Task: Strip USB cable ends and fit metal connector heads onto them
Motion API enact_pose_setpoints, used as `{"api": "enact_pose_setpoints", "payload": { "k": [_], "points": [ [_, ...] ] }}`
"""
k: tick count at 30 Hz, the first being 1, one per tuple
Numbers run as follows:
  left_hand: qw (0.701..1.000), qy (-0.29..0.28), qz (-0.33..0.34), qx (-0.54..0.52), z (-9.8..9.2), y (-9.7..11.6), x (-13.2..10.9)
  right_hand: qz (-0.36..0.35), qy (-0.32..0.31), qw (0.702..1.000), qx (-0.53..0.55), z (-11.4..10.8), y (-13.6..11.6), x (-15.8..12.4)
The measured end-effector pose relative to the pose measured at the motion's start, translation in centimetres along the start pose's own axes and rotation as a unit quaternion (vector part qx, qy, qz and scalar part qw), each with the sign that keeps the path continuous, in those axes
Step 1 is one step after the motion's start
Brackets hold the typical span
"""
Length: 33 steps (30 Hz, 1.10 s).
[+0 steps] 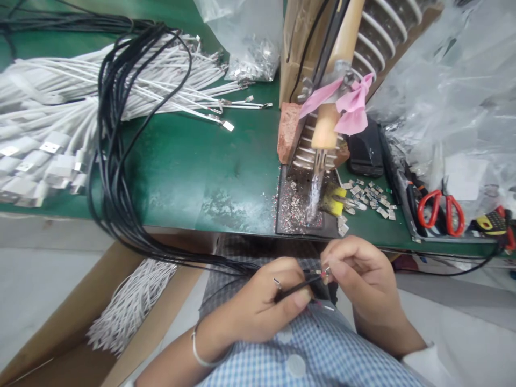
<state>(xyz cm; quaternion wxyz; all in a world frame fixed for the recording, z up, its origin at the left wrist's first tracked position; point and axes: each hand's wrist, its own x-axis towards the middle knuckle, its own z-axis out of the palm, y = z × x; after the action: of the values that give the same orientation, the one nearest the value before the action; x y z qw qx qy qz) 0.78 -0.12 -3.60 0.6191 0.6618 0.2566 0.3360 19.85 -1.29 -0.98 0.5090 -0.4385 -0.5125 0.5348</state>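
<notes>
Below the bench edge, my left hand [270, 301] is closed around several black cables [116, 123], whose bundle drapes over the green bench and hangs to my lap. One cable end sticks out past its thumb and fingers toward the right. At that end, my right hand [358, 269] pinches a small metal connector [326, 272], with a bit of red beside it. Whether the connector is joined to the wire is too small to tell. A soldering iron [318, 177] with a wooden handle and pink ribbon hangs tip down just above, over a dark, solder-spattered pad [294, 204].
White USB cables [161, 80] cover the bench's left side. Loose metal connectors [371, 193] lie right of a yellow sponge [334, 201]. A tray [435, 236] holds red-handled scissors [441, 212]. Below left stands a cardboard box [76, 301] with white cables. A brick [288, 131] supports the coil stand.
</notes>
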Motion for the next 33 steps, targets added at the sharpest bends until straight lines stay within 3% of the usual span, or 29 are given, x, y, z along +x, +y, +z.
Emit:
{"api": "enact_pose_setpoints", "payload": {
  "k": [7,23,33],
  "points": [
    [0.998,0.019,-0.045,-0.05,0.2,-0.1,-0.2,0.008,-0.013,1.0,0.005,0.0,0.1,0.4],
    [0.999,0.031,-0.011,-0.001,-0.2,0.7,0.1,0.021,-0.029,0.998,0.051,0.0,0.9,0.8],
    [0.987,0.021,-0.117,-0.105,0.3,0.5,-0.7,0.046,-0.055,0.99,0.124,0.1,2.1,0.8]
  ]
}}
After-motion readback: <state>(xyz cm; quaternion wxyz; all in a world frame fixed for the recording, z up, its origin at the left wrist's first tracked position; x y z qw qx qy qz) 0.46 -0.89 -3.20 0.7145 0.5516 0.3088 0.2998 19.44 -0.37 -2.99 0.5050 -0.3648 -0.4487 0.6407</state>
